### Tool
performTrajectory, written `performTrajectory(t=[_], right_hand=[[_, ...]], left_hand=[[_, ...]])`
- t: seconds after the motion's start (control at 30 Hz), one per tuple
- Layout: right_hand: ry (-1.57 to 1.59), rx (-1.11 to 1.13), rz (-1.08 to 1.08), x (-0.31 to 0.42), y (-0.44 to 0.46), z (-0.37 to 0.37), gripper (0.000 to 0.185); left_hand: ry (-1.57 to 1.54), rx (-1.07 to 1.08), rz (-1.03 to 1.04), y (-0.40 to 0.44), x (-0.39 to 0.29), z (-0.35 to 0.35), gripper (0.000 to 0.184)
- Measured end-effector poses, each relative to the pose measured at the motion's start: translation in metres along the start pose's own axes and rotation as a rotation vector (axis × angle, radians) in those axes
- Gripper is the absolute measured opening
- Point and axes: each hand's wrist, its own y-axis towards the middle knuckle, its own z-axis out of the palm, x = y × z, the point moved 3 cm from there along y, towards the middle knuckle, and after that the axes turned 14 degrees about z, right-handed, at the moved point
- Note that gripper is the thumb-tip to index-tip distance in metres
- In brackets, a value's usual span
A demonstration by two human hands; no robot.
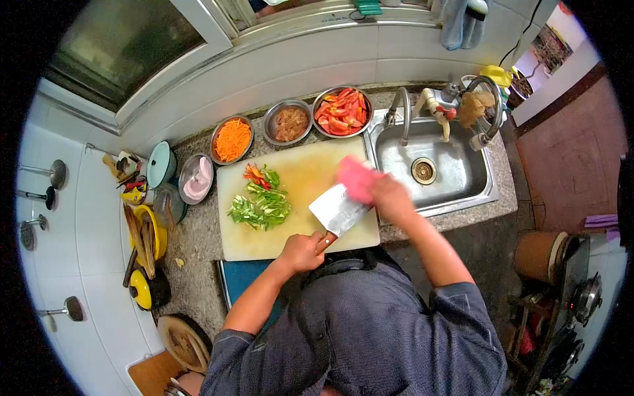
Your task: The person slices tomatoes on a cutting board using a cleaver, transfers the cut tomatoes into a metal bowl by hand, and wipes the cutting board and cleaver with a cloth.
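Observation:
My left hand (300,253) is closed round the wooden handle of a cleaver (335,208). The cleaver's broad blade is over the right part of a pale cutting board (241,241). In my right hand (393,199) is a pink cloth (356,179), slightly blurred, just above the blade; whether it touches the metal I cannot tell. On the board's left half lie sliced green peppers (261,208) and a small heap of red pepper strips (254,174).
Behind the board stand metal bowls of carrot shreds (232,140), minced meat (291,124) and tomato wedges (341,112). A bowl with pale pink slices (198,179) is at left. A steel sink (456,171) with a curved faucet (404,119) adjoins on the right.

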Motion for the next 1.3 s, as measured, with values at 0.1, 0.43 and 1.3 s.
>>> performTrajectory(t=[0.1,0.43,1.3], right_hand=[[-0.385,0.125,0.543,-0.138,-0.026,-0.006,0.016],[1.324,-0.162,1.36,-0.063,-0.09,-0.049,0.037],[0.857,-0.631,0.51,-0.132,0.023,-0.307,0.033]], left_hand=[[-0.054,0.051,-0.022,0.001,-0.01,-0.002,0.028],[-1.394,-0.074,-0.222,0.037,-0.027,-0.018,0.028],[-1.165,-0.105,-0.38,-0.056,-0.003,-0.02,0.024]])
